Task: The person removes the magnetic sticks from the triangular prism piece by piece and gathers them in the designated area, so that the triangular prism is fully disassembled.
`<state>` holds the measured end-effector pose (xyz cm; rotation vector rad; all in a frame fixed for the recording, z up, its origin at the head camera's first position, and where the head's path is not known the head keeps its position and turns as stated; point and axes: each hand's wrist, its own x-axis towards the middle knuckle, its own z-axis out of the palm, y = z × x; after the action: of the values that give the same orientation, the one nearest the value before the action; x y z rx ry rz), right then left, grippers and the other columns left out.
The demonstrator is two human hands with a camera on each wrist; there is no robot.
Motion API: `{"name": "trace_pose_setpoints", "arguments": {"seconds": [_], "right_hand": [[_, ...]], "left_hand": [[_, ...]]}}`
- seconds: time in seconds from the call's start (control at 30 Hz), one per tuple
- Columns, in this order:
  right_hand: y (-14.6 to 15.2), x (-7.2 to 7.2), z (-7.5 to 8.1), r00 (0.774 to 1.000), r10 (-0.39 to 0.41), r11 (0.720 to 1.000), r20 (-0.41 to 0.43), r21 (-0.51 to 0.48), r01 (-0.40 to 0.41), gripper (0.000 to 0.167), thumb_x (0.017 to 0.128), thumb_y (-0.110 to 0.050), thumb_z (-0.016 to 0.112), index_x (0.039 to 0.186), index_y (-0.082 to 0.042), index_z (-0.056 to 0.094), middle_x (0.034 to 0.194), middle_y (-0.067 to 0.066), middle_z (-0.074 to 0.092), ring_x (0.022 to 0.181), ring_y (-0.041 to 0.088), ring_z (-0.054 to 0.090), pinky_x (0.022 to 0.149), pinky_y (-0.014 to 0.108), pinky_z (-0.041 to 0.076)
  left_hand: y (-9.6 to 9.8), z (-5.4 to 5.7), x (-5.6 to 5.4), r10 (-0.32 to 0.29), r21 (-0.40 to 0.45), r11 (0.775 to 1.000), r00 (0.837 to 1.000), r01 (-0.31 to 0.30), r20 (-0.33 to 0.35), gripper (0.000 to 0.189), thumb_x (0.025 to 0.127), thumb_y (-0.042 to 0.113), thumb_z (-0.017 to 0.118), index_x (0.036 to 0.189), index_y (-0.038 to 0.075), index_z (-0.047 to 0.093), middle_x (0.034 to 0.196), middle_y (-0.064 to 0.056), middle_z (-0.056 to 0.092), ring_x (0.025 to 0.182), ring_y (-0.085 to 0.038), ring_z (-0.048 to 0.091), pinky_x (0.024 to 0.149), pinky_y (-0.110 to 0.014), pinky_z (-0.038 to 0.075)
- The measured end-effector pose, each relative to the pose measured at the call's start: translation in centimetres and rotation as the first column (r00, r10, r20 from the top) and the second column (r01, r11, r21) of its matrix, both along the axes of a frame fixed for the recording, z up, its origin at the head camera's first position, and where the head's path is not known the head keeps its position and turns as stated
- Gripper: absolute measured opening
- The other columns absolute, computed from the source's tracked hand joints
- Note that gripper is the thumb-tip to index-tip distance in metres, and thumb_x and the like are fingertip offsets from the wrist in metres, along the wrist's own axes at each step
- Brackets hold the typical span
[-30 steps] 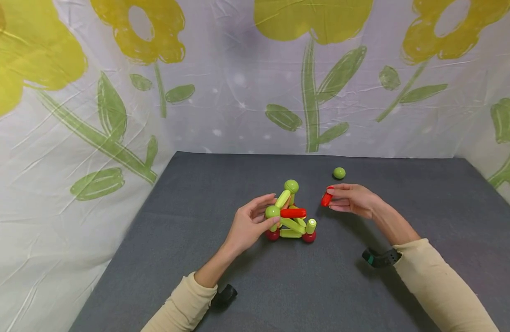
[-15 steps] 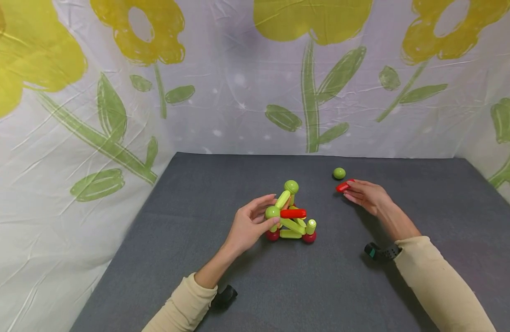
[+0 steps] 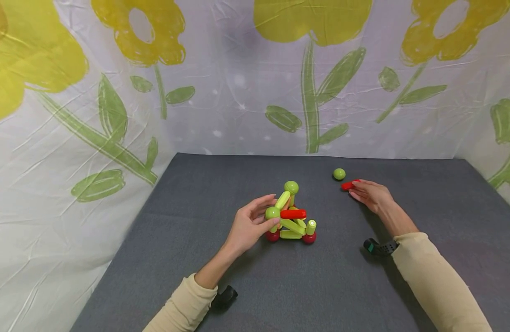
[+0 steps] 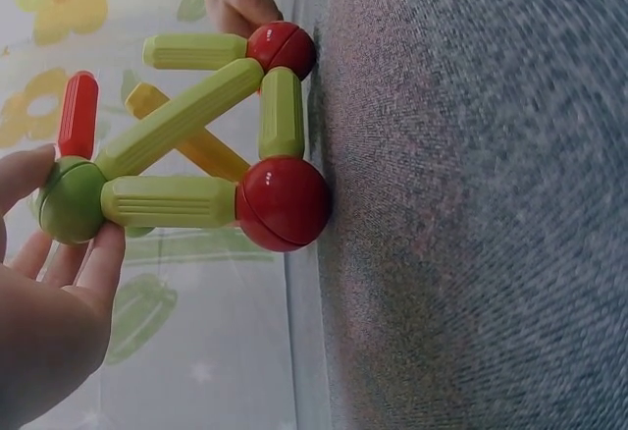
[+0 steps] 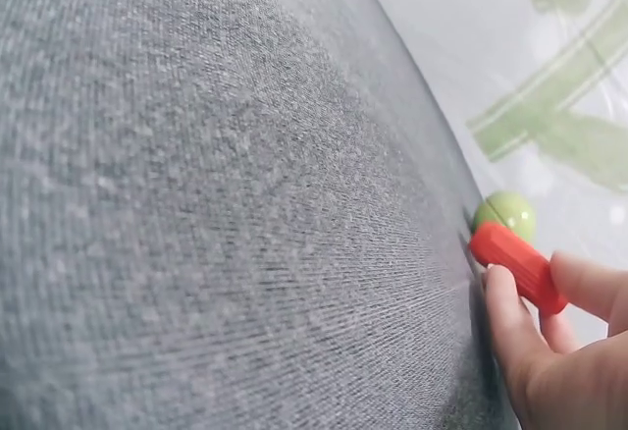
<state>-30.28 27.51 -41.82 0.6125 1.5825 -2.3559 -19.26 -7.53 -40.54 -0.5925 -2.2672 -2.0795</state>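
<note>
Ridged rods and balls form a small structure on the dark grey table, with dark red balls (image 4: 285, 204) at its base and light green rods (image 4: 169, 201) between them. My left hand (image 3: 249, 222) grips the green ball (image 4: 73, 199) at its upper near corner, thumb on one side and fingers on the other. A red rod (image 3: 293, 214) sticks out rightward from that ball. Farther right, my right hand (image 3: 372, 195) pinches a loose red rod (image 5: 518, 265) between thumb and fingers, low over the table. Just beyond the rod's tip lies a loose green ball (image 3: 339, 174).
The grey table (image 3: 221, 180) meets a pale cloth backdrop (image 3: 234, 101) printed with yellow flowers and green leaves. Another green ball (image 3: 291, 187) tops the structure's far corner. A short upright green rod (image 3: 311, 227) stands on its near right red ball.
My right hand has carried the red rod away from the structure, to the right and back, beside the loose green ball. The left hand and the structure have stayed in place.
</note>
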Motion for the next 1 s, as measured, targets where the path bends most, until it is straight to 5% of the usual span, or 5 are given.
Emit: {"name": "trace_pose_setpoints", "arguments": {"seconds": [0.2, 0.43, 0.67, 0.87, 1.0], "right_hand": [[0.0, -0.4, -0.1, 0.996, -0.08, 0.996, 0.037, 0.046, 0.078, 0.07, 0.091, 0.001, 0.06, 0.151, -0.009, 0.025, 0.099, 0.001, 0.054, 0.074, 0.011, 0.063, 0.082, 0.026, 0.053], [0.1, -0.6, 0.1, 0.99, -0.108, 0.987, 0.087, 0.125, 0.097, 0.064, 0.092, 0.001, 0.059, 0.149, -0.006, 0.03, 0.07, -0.001, 0.064, 0.066, 0.011, 0.065, 0.072, 0.026, 0.056], [0.7, -1.0, 0.2, 0.986, -0.066, 0.99, 0.151, 0.136, 0.045, 0.054, 0.095, -0.002, 0.056, 0.144, -0.005, 0.034, 0.065, 0.003, 0.065, 0.063, 0.012, 0.066, 0.071, 0.025, 0.056], [2.0, -1.1, 0.4, 0.984, 0.026, 0.999, 0.179, 0.021, -0.03, 0.008, 0.096, 0.0, 0.052, 0.098, -0.004, 0.059, 0.068, 0.009, 0.067, 0.066, 0.015, 0.067, 0.073, 0.026, 0.056], [2.4, -1.3, 0.5, 0.981, 0.077, 0.997, 0.177, 0.017, -0.081, 0.031, 0.097, -0.001, 0.05, 0.069, -0.007, 0.064, 0.068, 0.01, 0.067, 0.066, 0.016, 0.068, 0.074, 0.027, 0.055]], "left_hand": [[0.0, 0.1, 0.1, -0.004, 0.009, 1.0, 1.0, 0.004, 0.005, 0.055, 0.082, -0.001, 0.074, 0.133, 0.004, 0.054, 0.127, -0.012, 0.058, 0.119, -0.023, 0.053, 0.093, -0.031, 0.047], [0.0, 0.1, 0.1, -0.004, 0.011, 1.0, 1.0, 0.004, 0.014, 0.056, 0.082, -0.002, 0.073, 0.134, 0.004, 0.053, 0.127, -0.014, 0.057, 0.12, -0.024, 0.052, 0.093, -0.03, 0.047], [0.1, 0.1, 0.1, -0.002, 0.014, 1.0, 1.0, 0.001, 0.014, 0.056, 0.082, -0.003, 0.073, 0.134, 0.001, 0.052, 0.127, -0.015, 0.057, 0.119, -0.025, 0.053, 0.093, -0.03, 0.047], [0.1, 0.1, 0.1, -0.004, 0.012, 1.0, 1.0, 0.004, 0.012, 0.055, 0.082, -0.003, 0.073, 0.133, 0.0, 0.052, 0.127, -0.014, 0.057, 0.119, -0.025, 0.053, 0.093, -0.031, 0.046], [0.1, 0.2, 0.2, 0.001, 0.014, 1.0, 1.0, -0.001, 0.009, 0.055, 0.082, -0.002, 0.073, 0.133, 0.003, 0.054, 0.127, -0.013, 0.057, 0.119, -0.024, 0.053, 0.093, -0.032, 0.046]]}}
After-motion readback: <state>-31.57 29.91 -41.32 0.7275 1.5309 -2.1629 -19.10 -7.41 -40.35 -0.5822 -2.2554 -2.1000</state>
